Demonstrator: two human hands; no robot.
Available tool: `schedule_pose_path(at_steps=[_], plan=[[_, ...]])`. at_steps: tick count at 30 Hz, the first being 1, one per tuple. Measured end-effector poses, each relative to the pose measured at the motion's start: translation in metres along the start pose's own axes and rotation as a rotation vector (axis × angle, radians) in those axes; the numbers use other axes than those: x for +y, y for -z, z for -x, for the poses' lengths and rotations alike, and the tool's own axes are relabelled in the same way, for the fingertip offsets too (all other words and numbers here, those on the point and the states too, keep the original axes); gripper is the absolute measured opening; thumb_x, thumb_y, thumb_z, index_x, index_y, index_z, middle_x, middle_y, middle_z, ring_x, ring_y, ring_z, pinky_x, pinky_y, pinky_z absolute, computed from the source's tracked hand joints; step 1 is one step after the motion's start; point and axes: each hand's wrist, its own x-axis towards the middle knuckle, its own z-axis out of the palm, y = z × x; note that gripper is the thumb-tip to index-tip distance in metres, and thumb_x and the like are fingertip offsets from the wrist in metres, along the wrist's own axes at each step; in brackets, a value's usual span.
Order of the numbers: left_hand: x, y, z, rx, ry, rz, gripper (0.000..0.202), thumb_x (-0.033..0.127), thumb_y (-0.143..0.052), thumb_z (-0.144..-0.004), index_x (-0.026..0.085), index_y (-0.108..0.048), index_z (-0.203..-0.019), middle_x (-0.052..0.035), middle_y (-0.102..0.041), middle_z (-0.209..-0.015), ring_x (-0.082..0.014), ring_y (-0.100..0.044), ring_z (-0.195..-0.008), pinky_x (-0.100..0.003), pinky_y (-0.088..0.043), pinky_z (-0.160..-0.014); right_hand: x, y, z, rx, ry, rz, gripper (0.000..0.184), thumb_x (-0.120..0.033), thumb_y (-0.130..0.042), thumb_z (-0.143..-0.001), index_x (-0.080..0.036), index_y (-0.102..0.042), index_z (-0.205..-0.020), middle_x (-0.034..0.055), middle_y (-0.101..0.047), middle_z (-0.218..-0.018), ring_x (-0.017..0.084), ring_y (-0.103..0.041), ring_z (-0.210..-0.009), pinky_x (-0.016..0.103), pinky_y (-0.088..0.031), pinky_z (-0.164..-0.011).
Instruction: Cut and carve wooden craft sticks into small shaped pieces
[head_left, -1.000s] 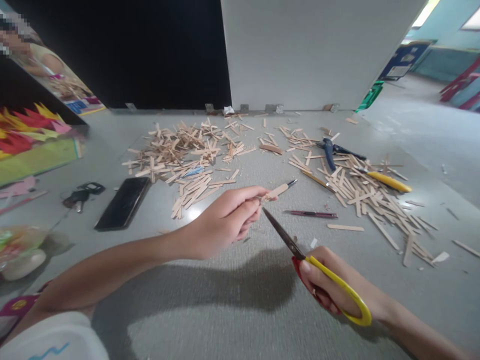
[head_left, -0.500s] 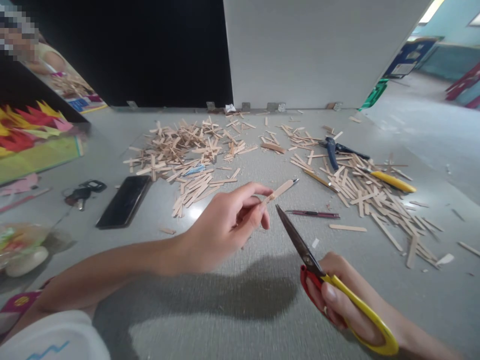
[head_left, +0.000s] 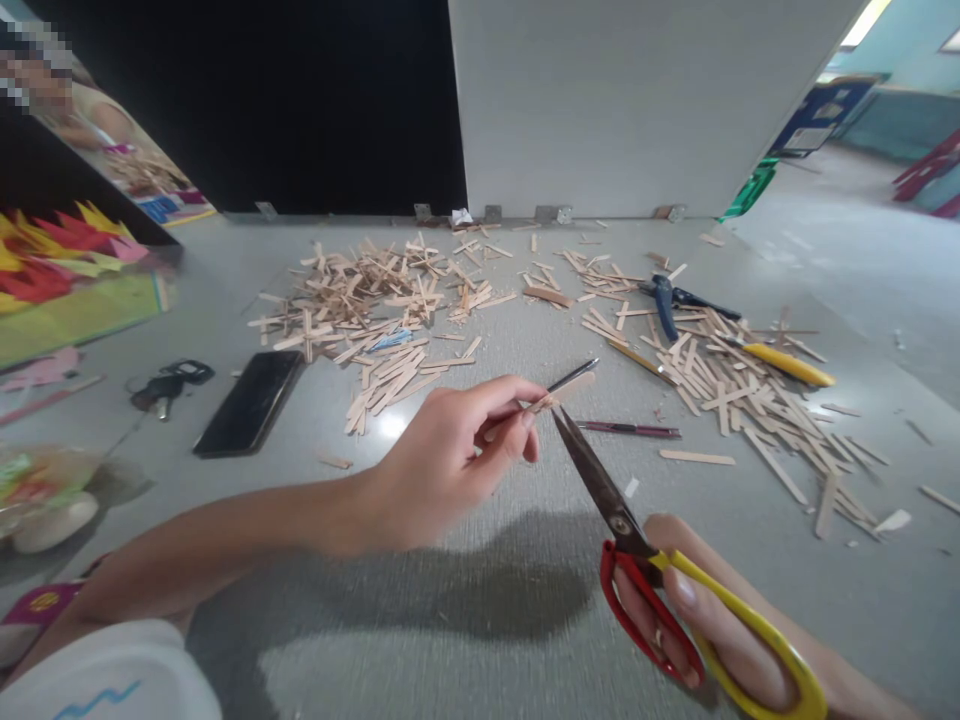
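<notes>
My left hand [head_left: 442, 455] is closed, pinching a wooden craft stick [head_left: 577, 386] between thumb and fingers. The stick has a rough, splintered spot close to the fingertips. Held in my right hand [head_left: 731, 625] are scissors [head_left: 619, 520] with one red and one yellow handle. Their dark blades point up and left, the tips right at the splintered spot; whether they touch it I cannot tell. A dark pen [head_left: 574, 374] shows just behind the stick, partly hidden by my left hand. A maroon pen [head_left: 630, 429] lies just beyond the blades.
Craft sticks lie heaped at back left [head_left: 367, 280] and scattered on the right [head_left: 757, 390], among dark pliers [head_left: 664, 305] and a yellow-handled tool [head_left: 791, 364]. A phone [head_left: 249, 402] and keys [head_left: 166, 385] lie left. A black-and-white panel [head_left: 585, 110] stands behind; a person sits beyond at far left.
The scissors' handles have spread apart and the blades have come slightly closer to the stick. The stick has tilted a little lower, uncovering more of the dark pen.
</notes>
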Motion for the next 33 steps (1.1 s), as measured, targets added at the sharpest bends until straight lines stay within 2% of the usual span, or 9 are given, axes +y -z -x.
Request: schedule_pose_path(at_steps=[5,8,11,16,21,26,30,33], plan=[[0.001,0.002,0.000,-0.008,0.013,0.000,0.021,0.017,-0.047,-0.105,0.014,-0.065,-0.115,0.0034,-0.071,-0.075,-0.0060,-0.052,-0.049,-0.018,-0.044,-0.051,0.006,0.003,-0.003,-0.046,0.043,-0.082,0.062,-0.083,-0.049,-0.099,-0.023,-0.048,-0.083,-0.0057,-0.050,-0.061,0.007,-0.040,-0.047,0.019,-0.035,-0.046],[0.002,0.003,0.000,-0.053,0.048,0.043,0.021,0.018,-0.046,-0.106,0.015,-0.065,-0.115,0.0023,-0.072,-0.078,-0.0064,-0.051,-0.050,-0.019,-0.044,-0.050,0.006,0.003,-0.004,-0.094,0.102,-0.181,0.061,-0.082,-0.047,-0.100,-0.023,-0.048,-0.086,-0.0042,-0.054,-0.065,0.006,-0.042,-0.046,0.020,-0.040,-0.049],[0.004,0.003,-0.001,-0.098,0.088,0.097,0.019,0.020,-0.048,-0.107,0.015,-0.065,-0.110,0.0015,-0.072,-0.078,-0.0064,-0.049,-0.050,-0.019,-0.043,-0.050,0.012,0.004,-0.004,-0.091,0.081,-0.221,0.061,-0.081,-0.048,-0.101,-0.023,-0.050,-0.086,-0.0025,-0.058,-0.067,0.006,-0.044,-0.044,0.019,-0.040,-0.047],[0.004,0.008,-0.003,-0.172,0.189,0.253,0.020,0.029,-0.051,-0.110,0.016,-0.066,-0.107,-0.0008,-0.074,-0.087,-0.0050,-0.053,-0.052,-0.017,-0.045,-0.050,0.037,0.010,-0.004,-0.158,0.019,-0.401,0.079,-0.088,-0.026,-0.101,-0.022,-0.052,-0.064,-0.0034,-0.046,-0.044,0.008,-0.035,-0.031,0.021,-0.030,-0.033],[0.005,0.015,-0.007,-0.269,0.255,0.330,0.023,0.032,-0.054,-0.111,0.015,-0.068,-0.104,-0.0009,-0.072,-0.084,-0.0038,-0.048,-0.049,-0.017,-0.039,-0.047,0.042,0.013,-0.007,-0.203,-0.075,-0.458,0.084,-0.096,-0.030,-0.093,-0.024,-0.046,-0.054,-0.0037,-0.042,-0.037,0.008,-0.031,-0.025,0.022,-0.023,-0.029],[0.005,0.017,-0.009,-0.390,0.333,0.442,0.026,0.036,-0.054,-0.112,0.014,-0.067,-0.105,-0.0018,-0.071,-0.080,-0.0046,-0.042,-0.049,-0.018,-0.034,-0.044,0.033,0.011,-0.010,-0.274,-0.065,-0.527,0.085,-0.098,-0.031,-0.090,-0.024,-0.046,-0.052,-0.0058,-0.036,-0.031,0.007,-0.029,-0.024,0.021,-0.028,-0.032],[0.004,0.015,-0.011,-0.390,0.338,0.438,0.026,0.035,-0.054,-0.112,0.014,-0.066,-0.106,-0.0022,-0.071,-0.081,-0.0044,-0.043,-0.049,-0.019,-0.033,-0.044,0.037,0.011,-0.015,-0.291,-0.055,-0.583,0.089,-0.099,-0.018,-0.091,-0.024,-0.047,-0.053,-0.0055,-0.037,-0.031,0.007,-0.028,-0.023,0.022,-0.028,-0.032],[0.003,0.012,-0.013,-0.378,0.343,0.424,0.025,0.034,-0.054,-0.110,0.013,-0.066,-0.102,-0.0022,-0.071,-0.080,-0.0044,-0.042,-0.048,-0.019,-0.032,-0.044,0.042,0.009,-0.021,-0.330,-0.018,-0.634,0.089,-0.096,-0.016,-0.094,-0.024,-0.045,-0.051,-0.0058,-0.036,-0.029,0.007,-0.028,-0.021,0.021,-0.027,-0.029]])
